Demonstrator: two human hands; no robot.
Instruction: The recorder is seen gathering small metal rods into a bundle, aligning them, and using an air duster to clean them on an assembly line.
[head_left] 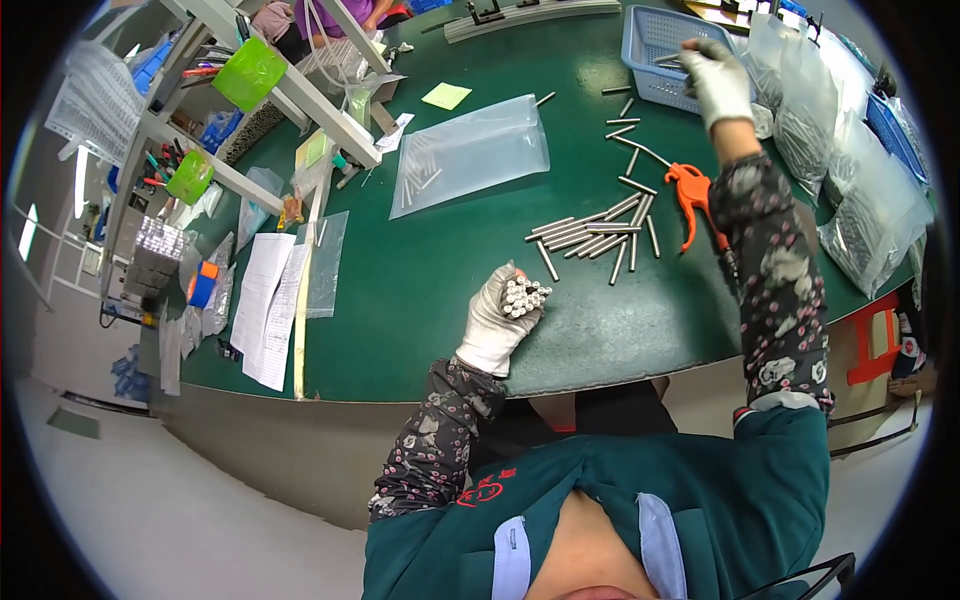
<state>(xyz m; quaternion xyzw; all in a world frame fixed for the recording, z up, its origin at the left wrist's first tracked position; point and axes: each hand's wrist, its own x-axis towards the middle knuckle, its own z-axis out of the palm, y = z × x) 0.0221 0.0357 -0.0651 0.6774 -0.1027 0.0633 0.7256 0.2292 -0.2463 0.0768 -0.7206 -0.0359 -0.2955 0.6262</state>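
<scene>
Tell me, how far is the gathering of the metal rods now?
Done: the left hand grips a bundle of rods. In hand: the right hand reaches over the blue basket. Left: loose rods lie scattered on the green table.

Rod bundle (524,296): lower lengths hidden inside left hand (497,320), only ends show. Right hand (716,80) fingertips blurred over blue basket (650,40); any grasp unreadable. Basket contents too small. Counter (420,290) far edge cut off.
</scene>
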